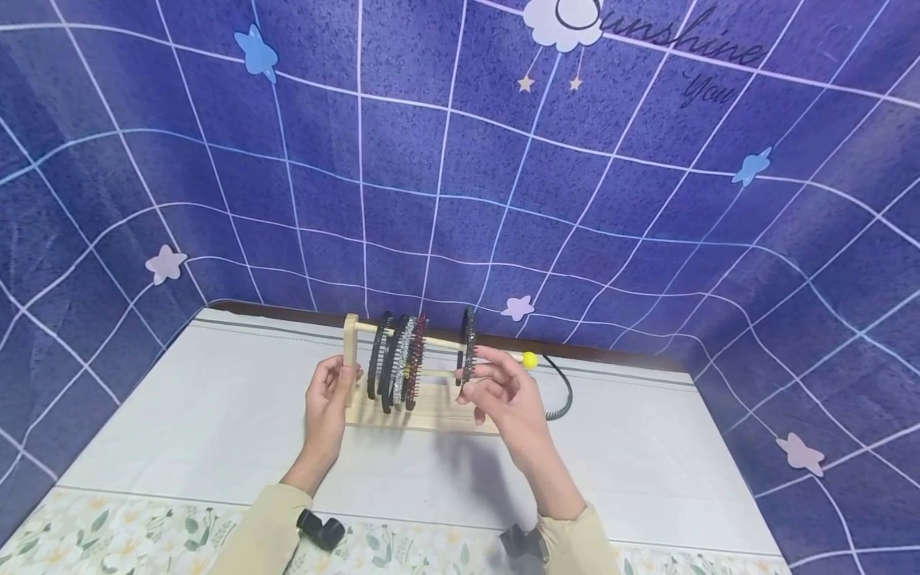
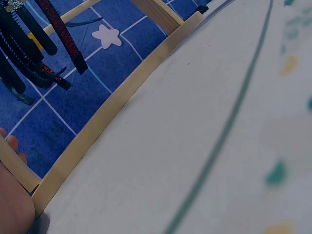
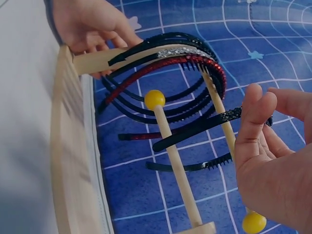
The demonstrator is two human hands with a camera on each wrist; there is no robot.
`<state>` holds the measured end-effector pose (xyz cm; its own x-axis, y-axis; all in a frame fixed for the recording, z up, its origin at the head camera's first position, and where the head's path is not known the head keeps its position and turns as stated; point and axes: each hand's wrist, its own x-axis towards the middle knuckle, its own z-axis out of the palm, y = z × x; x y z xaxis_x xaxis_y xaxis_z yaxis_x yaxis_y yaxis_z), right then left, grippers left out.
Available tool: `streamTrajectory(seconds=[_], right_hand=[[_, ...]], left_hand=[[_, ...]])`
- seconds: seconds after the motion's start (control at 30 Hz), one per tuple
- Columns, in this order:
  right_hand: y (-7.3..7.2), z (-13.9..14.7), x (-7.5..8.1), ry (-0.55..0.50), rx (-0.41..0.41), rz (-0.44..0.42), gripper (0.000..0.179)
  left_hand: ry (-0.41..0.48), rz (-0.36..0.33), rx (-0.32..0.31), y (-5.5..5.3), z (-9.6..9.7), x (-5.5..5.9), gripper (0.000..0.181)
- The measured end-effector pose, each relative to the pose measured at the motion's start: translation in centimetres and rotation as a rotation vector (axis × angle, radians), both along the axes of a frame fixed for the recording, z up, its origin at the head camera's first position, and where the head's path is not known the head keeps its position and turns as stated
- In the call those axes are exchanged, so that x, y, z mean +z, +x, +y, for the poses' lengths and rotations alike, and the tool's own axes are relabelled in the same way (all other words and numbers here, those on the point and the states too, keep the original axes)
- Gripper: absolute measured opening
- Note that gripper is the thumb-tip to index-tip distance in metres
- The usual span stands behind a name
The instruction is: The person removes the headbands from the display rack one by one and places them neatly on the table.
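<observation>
A wooden headband rack (image 1: 438,419) stands on the table, its upper rod ending in a yellow ball (image 1: 529,360). My left hand (image 1: 327,407) grips the upright post (image 1: 350,351) at the rack's left end. Toward the rod's right part, my right hand (image 1: 512,407) pinches a black headband with a glittery top (image 1: 469,343) between thumb and fingers. Farther left on the rod hang several more: black headbands (image 1: 377,359), a silver glitter headband (image 1: 401,363) and a red glitter headband (image 1: 417,359). The right wrist view shows the pinched headband (image 3: 195,132) around the rod.
A black toothed headband (image 1: 565,399) lies on the table beyond the rack's right end. Below the upper rod runs a second rod (image 3: 178,170), also tipped with a yellow ball (image 3: 155,100). Blue grid-patterned cloth (image 1: 402,144) hangs behind the white table cover (image 1: 216,415).
</observation>
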<state>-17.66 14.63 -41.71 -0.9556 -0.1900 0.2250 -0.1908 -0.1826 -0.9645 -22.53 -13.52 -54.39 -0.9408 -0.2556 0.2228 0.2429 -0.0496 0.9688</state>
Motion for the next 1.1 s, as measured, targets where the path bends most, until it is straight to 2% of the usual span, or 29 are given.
streamTrajectory(seconds=[0.3, 0.73, 1.1], right_hand=[[0.1, 0.7, 0.8, -0.017, -0.034, 0.009, 0.052], [0.3, 1.2, 1.2, -0.046, -0.02, 0.052, 0.046], [0.5, 1.7, 1.7, -0.042, -0.062, 0.061, 0.046]], left_hand=[[-0.002, -0.003, 0.003, 0.0, 0.0, 0.1, 0.034], [-0.013, -0.009, 0.0, 0.0, 0.0, 0.1, 0.035], [-0.012, -0.008, 0.0, 0.0, 0.0, 0.0, 0.035]])
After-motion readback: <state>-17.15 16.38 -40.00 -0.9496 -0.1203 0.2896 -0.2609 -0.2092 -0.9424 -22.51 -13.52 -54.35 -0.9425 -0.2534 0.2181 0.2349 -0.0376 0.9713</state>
